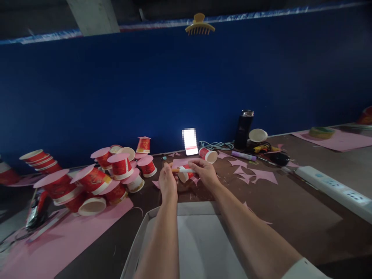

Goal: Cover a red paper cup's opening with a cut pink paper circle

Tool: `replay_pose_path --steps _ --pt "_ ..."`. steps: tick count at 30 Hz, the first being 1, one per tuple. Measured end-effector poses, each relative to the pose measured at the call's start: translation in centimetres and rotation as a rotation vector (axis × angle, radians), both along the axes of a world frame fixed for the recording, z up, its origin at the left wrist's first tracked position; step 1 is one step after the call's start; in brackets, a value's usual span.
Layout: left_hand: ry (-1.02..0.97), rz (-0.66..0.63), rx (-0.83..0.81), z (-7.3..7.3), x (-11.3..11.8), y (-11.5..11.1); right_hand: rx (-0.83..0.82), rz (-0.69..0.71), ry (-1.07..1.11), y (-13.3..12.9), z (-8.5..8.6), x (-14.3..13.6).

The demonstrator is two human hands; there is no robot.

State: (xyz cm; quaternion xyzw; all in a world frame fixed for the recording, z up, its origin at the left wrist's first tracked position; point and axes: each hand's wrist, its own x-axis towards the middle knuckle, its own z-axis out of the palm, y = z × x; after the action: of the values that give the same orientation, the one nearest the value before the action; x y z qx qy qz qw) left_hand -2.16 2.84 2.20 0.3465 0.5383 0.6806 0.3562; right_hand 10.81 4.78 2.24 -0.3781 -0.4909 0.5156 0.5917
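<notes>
My left hand (168, 181) and my right hand (205, 173) meet above the far edge of a white box tray (186, 209). Between them they hold a slim orange-and-white stick (182, 170), pen-like in shape; its exact kind cannot be made out. The left fingers close round the orange end, while the right fingers pinch the white end. Just below the stick, partly hidden by my hands, a red paper cup (185, 177) lies on its side. Pink paper (190, 161) lies behind my hands, near a lit phone (190, 142) propped upright.
Many red cups, several topped with pink paper discs (120, 158), crowd the left over a pink sheet (87, 236). Pink scraps (264, 175), a purple tube (243, 156), a black bottle (244, 130) and a power strip (334, 188) occupy the right. A blue partition (162, 85) stands behind.
</notes>
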Motion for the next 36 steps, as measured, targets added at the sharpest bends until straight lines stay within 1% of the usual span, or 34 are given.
replay_pose_path --steps 2,4,6,9,12,14,16,18,21,22,24,26,29,33,36 --pt "0.034 -0.066 -0.019 -0.1 0.1 0.0 -0.008 -0.003 0.017 0.1 -0.1 -0.2" --pt "0.036 -0.093 -0.034 -0.4 0.2 0.1 -0.035 -0.018 0.092 0.1 -0.1 -0.4" --pt "-0.015 -0.083 -0.015 -0.5 0.2 0.3 -0.072 -0.012 0.216 0.2 -0.1 -0.5" --pt "-0.100 -0.048 0.015 -0.5 0.3 0.5 -0.089 0.064 0.339 0.2 -0.2 -0.6" --pt "-0.133 -0.040 0.008 -0.3 0.4 0.4 -0.060 0.163 0.302 0.0 -0.5 -0.9" --pt "-0.113 -0.069 -0.004 -0.2 0.5 0.3 -0.050 0.226 0.247 -0.2 -0.7 -1.1" --pt "-0.008 -0.110 -0.030 -0.1 0.5 0.1 -0.052 0.228 0.200 -0.3 -0.8 -1.4" --pt "0.228 -0.141 -0.021 -0.1 0.5 -0.2 -0.057 0.167 0.168 -0.3 -0.8 -1.4" --pt "0.657 -0.170 0.061 0.1 1.0 -0.9 -0.030 0.051 0.133 -0.1 -0.5 -0.9" --pt "0.761 -0.189 0.058 0.2 1.2 -1.2 -0.017 0.031 0.120 0.0 -0.5 -0.7" --pt "0.885 -0.227 -0.002 0.3 1.8 -1.7 -0.004 0.029 0.091 0.2 -0.5 -0.2" --pt "0.934 -0.254 -0.056 0.3 2.3 -2.1 -0.022 0.058 0.065 0.4 -0.6 -0.1" --pt "0.931 -0.273 -0.056 0.2 2.8 -2.2 -0.064 0.048 0.053 0.6 -0.9 -0.3" --pt "0.879 -0.254 -0.048 0.0 3.0 -2.2 -0.070 -0.036 0.062 1.3 -1.4 -0.3" --pt "0.928 -0.243 -0.021 0.1 3.5 -2.9 -0.087 -0.174 0.099 2.2 -1.3 1.2"
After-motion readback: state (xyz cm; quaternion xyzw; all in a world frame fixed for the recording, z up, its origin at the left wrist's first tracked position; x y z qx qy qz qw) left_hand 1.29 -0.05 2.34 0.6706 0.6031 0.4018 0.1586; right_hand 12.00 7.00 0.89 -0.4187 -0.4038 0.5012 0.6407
